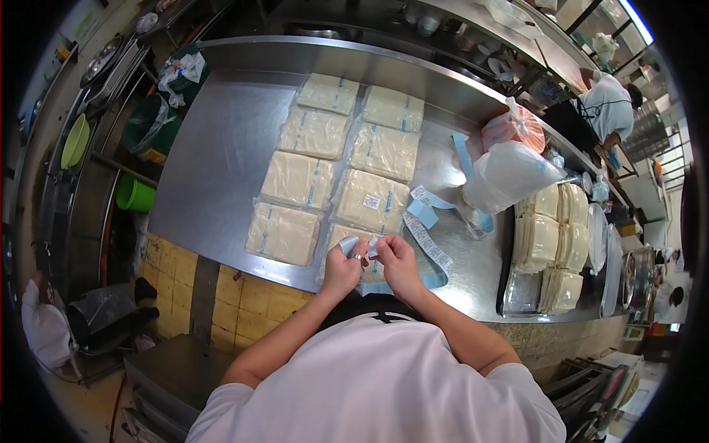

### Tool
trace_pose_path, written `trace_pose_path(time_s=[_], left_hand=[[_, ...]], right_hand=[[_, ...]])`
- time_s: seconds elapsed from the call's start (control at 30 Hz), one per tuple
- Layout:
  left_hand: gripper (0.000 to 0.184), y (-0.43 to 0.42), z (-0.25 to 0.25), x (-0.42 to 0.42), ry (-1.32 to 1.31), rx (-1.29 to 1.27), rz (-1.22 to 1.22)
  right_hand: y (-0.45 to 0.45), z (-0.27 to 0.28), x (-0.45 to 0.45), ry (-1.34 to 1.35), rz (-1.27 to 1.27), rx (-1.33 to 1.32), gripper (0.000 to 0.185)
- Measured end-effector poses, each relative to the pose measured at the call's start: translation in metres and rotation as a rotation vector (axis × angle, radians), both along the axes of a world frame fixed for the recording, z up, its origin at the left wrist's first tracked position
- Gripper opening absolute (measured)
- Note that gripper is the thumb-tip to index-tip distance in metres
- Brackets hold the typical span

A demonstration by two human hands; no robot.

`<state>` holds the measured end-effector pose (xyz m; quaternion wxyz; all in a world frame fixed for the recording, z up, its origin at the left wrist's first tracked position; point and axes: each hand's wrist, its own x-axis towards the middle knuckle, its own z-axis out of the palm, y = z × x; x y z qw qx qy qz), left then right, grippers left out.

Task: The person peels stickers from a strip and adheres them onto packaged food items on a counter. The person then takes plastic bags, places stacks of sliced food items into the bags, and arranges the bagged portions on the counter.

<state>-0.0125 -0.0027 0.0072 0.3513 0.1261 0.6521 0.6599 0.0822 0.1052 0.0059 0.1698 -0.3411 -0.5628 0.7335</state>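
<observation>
Wrapped packets (298,179) on steel table (218,148)

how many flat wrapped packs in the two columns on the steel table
8: four in the left column, far to near; four in the right, far to near, the nearest partly hidden by the left hand and right hand.

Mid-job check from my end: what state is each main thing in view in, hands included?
Left hand: closed on the label strip
Right hand: pinching a whitish piece
Label strip: loose, curling across the table
Labelled pack: wrapped, flat, white label on top
Other packs: wrapped, flat, no white label visible
White bag: bulging
Orange bag: gathered at top
Black tray: partly filled with stacked packs
Green bucket: open
</observation>
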Motion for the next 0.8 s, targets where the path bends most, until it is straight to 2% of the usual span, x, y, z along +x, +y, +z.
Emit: trace_pose_path(time_s=[0.17,0.27,0.47,0.67,0.8], left_hand=[[0.027,-0.002,0.004,-0.006,0.233,-0.118,-0.065],[0.019,-0.002,0.015,-0.01,0.544,-0.172,-0.032],[0.008,-0.005,0.024,-0.015,0.75,-0.054,-0.053],[0.007,-0.008,0.026,-0.014,0.756,-0.056,-0.061],[0.012,-0.007,0.017,-0.008,0.592,-0.075,-0.022]], right_hand=[[0.001,0.006,0.002,-0.049,0.065,0.142,0.016],[0.003,0.02,0.0,-0.05,0.085,0.114,0.018],[0.007,0.038,-0.002,-0.118,0.134,0.189,0.022],[0.011,0.036,-0.001,-0.172,0.187,0.231,0.015],[0.005,0.042,-0.003,-0.17,0.165,0.224,0.015]])
